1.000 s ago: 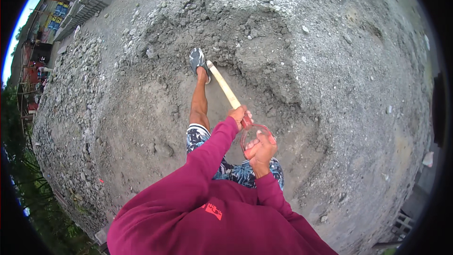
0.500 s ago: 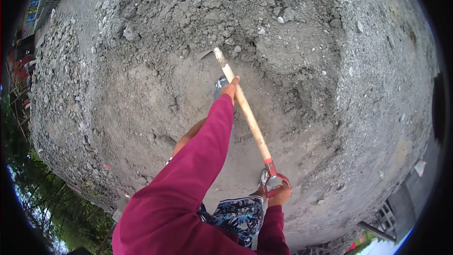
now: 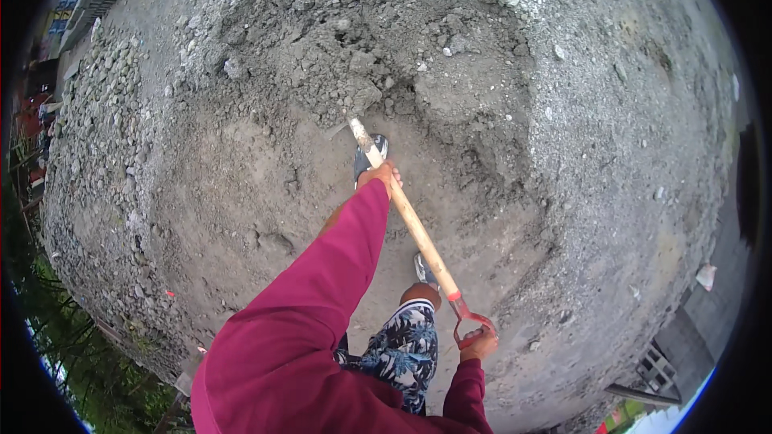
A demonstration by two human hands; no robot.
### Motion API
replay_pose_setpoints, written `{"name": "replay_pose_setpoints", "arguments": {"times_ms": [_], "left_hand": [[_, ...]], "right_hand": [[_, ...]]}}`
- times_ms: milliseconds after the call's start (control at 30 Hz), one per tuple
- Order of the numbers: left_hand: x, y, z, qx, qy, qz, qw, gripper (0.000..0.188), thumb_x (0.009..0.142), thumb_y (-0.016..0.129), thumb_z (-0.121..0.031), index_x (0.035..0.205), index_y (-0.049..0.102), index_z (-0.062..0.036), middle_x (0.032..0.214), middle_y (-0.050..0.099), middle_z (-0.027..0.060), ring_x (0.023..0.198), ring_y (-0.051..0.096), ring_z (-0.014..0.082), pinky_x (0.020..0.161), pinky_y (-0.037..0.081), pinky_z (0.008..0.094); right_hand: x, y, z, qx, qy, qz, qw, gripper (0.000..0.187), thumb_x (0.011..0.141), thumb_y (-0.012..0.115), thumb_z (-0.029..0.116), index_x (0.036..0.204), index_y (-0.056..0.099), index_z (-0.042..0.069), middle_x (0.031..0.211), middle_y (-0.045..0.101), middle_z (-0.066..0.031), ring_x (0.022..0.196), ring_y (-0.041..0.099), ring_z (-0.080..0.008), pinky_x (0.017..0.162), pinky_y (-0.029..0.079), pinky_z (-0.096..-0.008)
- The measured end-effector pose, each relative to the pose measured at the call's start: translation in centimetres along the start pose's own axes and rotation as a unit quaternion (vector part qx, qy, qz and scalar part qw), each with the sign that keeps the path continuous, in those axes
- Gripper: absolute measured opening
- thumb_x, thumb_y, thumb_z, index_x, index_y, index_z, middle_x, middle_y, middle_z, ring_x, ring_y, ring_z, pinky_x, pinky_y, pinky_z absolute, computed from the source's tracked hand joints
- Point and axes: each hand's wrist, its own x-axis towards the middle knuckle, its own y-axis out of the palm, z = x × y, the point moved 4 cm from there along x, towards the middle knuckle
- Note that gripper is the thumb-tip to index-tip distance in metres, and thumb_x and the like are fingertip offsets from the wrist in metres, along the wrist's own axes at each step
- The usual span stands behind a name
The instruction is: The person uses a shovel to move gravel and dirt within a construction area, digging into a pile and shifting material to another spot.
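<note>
A shovel (image 3: 414, 225) with a pale wooden shaft and a red D-shaped grip slants from lower right to upper middle. My left hand (image 3: 381, 177) is closed round the shaft near its lower end. At the top, my right hand (image 3: 480, 344) grips the red handle. Only a grey edge of the blade (image 3: 334, 130) shows. Clumped grey soil (image 3: 342, 84) lies over and beyond it, hiding the rest; whether it is all on the blade I cannot tell.
A dug-up bank of loose earth (image 3: 474, 84) rises ahead. My shoes (image 3: 378, 146) stand close beside the shaft. Pebbles (image 3: 104, 108) spread at the left, gravel (image 3: 619, 169) at the right. Concrete blocks (image 3: 657, 371) sit at the lower right.
The shovel's blade end has come back toward me and slightly left, and clumped soil now shows at the blade. My right foot has shifted forward. Both hands keep their hold.
</note>
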Motion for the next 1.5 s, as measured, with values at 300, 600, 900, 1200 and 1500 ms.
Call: {"name": "replay_pose_setpoints", "arguments": {"times_ms": [300,600,900,1200,1500], "left_hand": [[-23.9,-4.3,9.4,-0.093,0.035,0.013,0.995,0.016,0.082,0.061,-0.017,0.088,0.053,-0.0038,0.069,0.055,0.0079,0.051,0.054,0.0199,0.044,0.049,0.0365],[-42.1,-10.3,28.5,-0.339,-0.028,0.065,0.938,0.020,0.080,0.065,-0.021,0.085,0.055,-0.0042,0.064,0.054,0.0081,0.049,0.054,0.0211,0.042,0.049,0.0372],[-48.7,-39.0,46.1,-0.653,-0.023,-0.071,0.754,0.019,0.078,0.066,-0.019,0.084,0.053,-0.0060,0.067,0.053,0.0065,0.052,0.053,0.0204,0.048,0.049,0.0385],[-69.4,-90.9,77.7,-0.782,0.166,-0.422,0.427,0.016,0.082,0.059,-0.018,0.086,0.054,-0.0040,0.063,0.051,0.0074,0.049,0.053,0.0214,0.044,0.048,0.0383],[-90.0,-103.9,94.3,-0.700,0.119,-0.466,0.527,0.030,0.084,0.049,-0.028,0.106,0.041,-0.0106,0.070,0.052,0.0079,0.055,0.051,0.0237,0.048,0.046,0.0430]], "right_hand": [[4.4,-23.7,4.6,-0.055,-0.150,0.110,0.981,0.009,0.078,0.054,0.009,0.076,0.063,0.007,0.053,0.039,0.0010,0.037,0.038,-0.0132,0.033,0.031,-0.0279],[3.1,-43.3,19.4,-0.179,-0.357,0.149,0.905,0.019,0.079,0.049,0.016,0.078,0.065,0.005,0.053,0.041,0.0013,0.039,0.040,-0.0114,0.035,0.032,-0.0254],[-9.2,-36.9,12.4,-0.439,-0.479,0.321,0.689,0.020,0.076,0.050,0.018,0.073,0.066,0.006,0.048,0.038,0.0036,0.035,0.037,-0.0091,0.032,0.030,-0.0240],[-26.4,-41.7,-39.8,-0.603,-0.422,0.645,0.206,0.015,0.081,0.054,0.012,0.074,0.062,0.001,0.049,0.049,-0.0048,0.037,0.047,-0.0158,0.035,0.035,-0.0282],[-37.8,-86.3,-57.7,-0.494,-0.129,0.844,-0.164,0.056,0.074,0.071,0.012,0.119,0.045,-0.008,0.078,0.059,-0.0066,0.063,0.056,-0.0127,0.059,0.048,-0.0259]]}}
